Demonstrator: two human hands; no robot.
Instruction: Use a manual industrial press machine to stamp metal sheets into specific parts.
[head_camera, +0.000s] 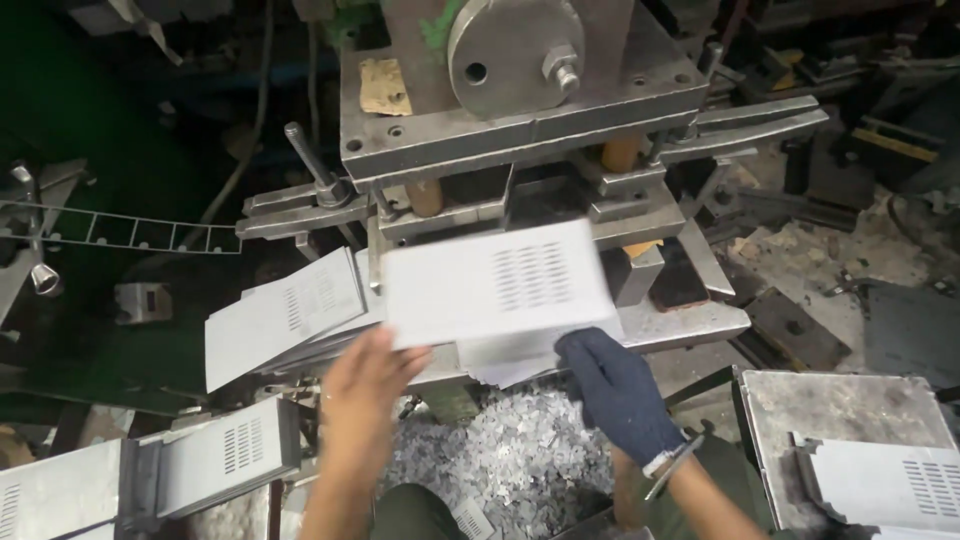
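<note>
Stack of slotted white sheets (285, 320) lies left by the press bed (690, 325), scrap pile (500, 460) below, w/ bare left hand (365, 400) pinching the lifted slotted sheet (495, 280) at its near-left edge & gloved right hand (615, 385) gripping its near-right corner in front of the press.

The two hands differ in what they wear. The left hand (362, 400) is bare, with no glove, ring or band showing on it, and the forearm behind it is bare as well, with no sleeve in view down to the bottom edge of the picture. The right hand (617, 392) is covered by a dark navy knitted fabric glove that fits closely over fingers and palm and ends at the wrist. Just below the glove's cuff sits a silver-coloured metal wristband (672, 462); past it the right forearm is bare too. Dark olive-green cloth (415, 512) shows between the arms.
</note>
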